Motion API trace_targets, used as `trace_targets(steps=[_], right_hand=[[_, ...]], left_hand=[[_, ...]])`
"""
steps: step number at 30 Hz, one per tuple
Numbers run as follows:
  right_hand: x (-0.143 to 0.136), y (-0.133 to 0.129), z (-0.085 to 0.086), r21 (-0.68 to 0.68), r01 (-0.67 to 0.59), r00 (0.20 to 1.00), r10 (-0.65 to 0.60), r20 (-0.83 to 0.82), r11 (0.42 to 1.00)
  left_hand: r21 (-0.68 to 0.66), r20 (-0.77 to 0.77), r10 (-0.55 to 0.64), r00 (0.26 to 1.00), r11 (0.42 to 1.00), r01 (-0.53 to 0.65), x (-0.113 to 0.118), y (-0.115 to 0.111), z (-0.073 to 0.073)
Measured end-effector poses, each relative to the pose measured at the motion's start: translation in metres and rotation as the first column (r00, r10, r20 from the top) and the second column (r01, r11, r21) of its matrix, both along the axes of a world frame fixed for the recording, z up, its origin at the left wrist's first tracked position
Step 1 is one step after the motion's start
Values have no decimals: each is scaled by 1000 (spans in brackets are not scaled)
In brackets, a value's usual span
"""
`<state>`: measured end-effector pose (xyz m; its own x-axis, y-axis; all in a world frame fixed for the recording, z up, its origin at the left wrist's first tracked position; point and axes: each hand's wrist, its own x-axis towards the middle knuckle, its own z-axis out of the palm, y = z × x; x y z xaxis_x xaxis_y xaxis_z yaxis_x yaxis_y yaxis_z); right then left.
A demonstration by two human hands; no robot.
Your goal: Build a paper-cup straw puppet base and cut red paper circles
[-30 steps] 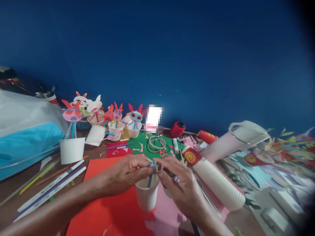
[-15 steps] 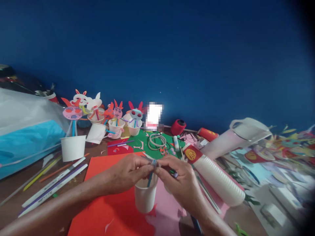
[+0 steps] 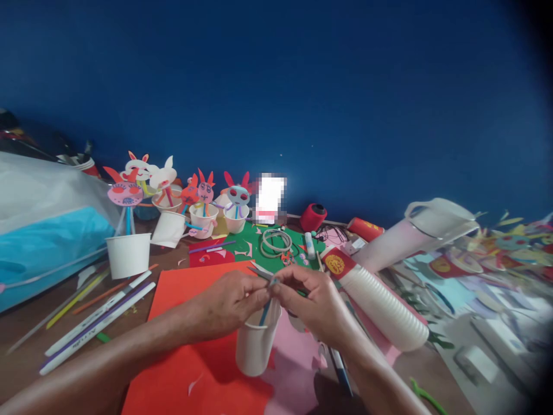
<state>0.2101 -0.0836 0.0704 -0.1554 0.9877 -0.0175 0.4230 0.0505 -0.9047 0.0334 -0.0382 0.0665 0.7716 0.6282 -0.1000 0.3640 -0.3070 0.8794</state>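
Note:
My left hand (image 3: 235, 298) and my right hand (image 3: 307, 293) meet above a white paper cup (image 3: 254, 350). Thumbs and fingertips of both are pinched together around the top of a blue pipe cleaner (image 3: 264, 313), whose lower part goes down inside the cup. The fingers hide the upper end of the pipe cleaner. Leaning slightly, the cup is over a red-orange paper sheet (image 3: 181, 323) and a pink sheet (image 3: 298, 369). Just behind the fingertips a thin grey pointed piece (image 3: 260, 270) shows; I cannot tell what it belongs to.
Paper animal-face figures in cups (image 3: 128, 253) line the back left. White markers (image 3: 97, 328) and pipe cleaners (image 3: 78, 297) lie left. A cup stack (image 3: 384, 305) and a pitcher (image 3: 397, 242) lie right. A lit phone (image 3: 271, 199) stands before the blue wall (image 3: 276, 86).
Both hands keep their pinch on the pipe cleaner with only small finger movements. The cup leans a little more, and the whole view has shifted slightly.

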Motion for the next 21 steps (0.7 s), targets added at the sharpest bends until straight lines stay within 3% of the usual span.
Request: trace_targets(steps=[3, 6, 7, 14, 17, 21], right_hand=[[5, 2, 2, 63, 34, 999, -34, 7, 997], [13, 4, 3, 120, 106, 994, -103, -24, 987], [15, 5, 3, 131, 116, 993, -113, -31, 985], [24, 10, 2, 173, 127, 989, -111, -97, 977], [23, 10, 2, 195, 152, 988, -150, -23, 969], [17, 10, -2, 323, 177, 957, -239, 165, 930]], left_hand=[[30, 53, -42, 998, 999, 41, -8, 14, 7], [73, 23, 101, 995, 992, -103, -18, 30, 10], [64, -8, 102, 995, 993, -101, -21, 34, 9], [-66, -163, -126, 979, 991, 117, -19, 35, 4], [-91, -150, -114, 982, 991, 101, -17, 34, 5], [-40, -141, 9, 990, 999, -15, -13, 28, 3]])
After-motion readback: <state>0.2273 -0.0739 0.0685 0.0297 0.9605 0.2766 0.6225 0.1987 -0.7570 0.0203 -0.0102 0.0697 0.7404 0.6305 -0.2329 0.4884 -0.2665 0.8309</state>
